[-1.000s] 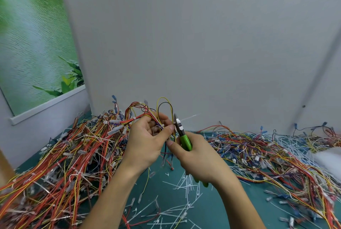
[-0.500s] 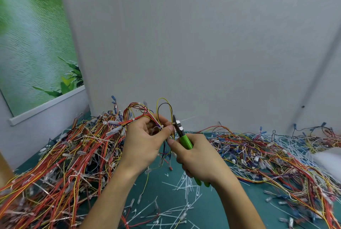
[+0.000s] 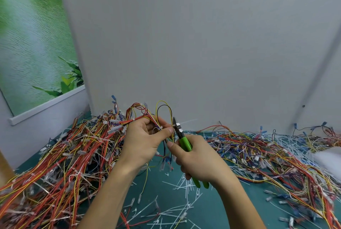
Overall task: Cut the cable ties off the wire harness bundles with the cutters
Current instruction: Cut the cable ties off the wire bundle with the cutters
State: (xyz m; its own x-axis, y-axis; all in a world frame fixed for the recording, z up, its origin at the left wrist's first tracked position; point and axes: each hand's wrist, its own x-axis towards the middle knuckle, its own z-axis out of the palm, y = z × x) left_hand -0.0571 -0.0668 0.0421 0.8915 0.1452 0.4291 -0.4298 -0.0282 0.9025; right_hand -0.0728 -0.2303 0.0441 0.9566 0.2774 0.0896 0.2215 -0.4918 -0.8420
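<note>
Forearms rise from the lower edge of the frame and meet just below its centre, over a green desk [image 3: 162, 179]. The left hand [image 3: 142, 144] is turned with its back toward the camera, thumb stretched rightward and fingers curled, pinching a small wire harness bundle [image 3: 162, 116] whose yellow and dark loops stand up above the fingertips while loose ends with blue connectors hang below the palm. The right hand [image 3: 199, 156] is wrapped around the green handles of the cutters [image 3: 181, 136], index finger extended along the near handle; the handle ends poke out below the fist. The cutters tilt up and to the left, their dark tip at the bundle right beside the left thumb, where a thin white cable tie [image 3: 185, 122] sticks out to the right. Whether the blades have closed on the tie is too small to tell. Heaped harnesses [image 3: 70, 155] fill the left of the frame, another tangle [image 3: 258, 153] spreads across the right, and cut white ties [image 3: 184, 188] lie scattered on the desk beneath the hands.
</note>
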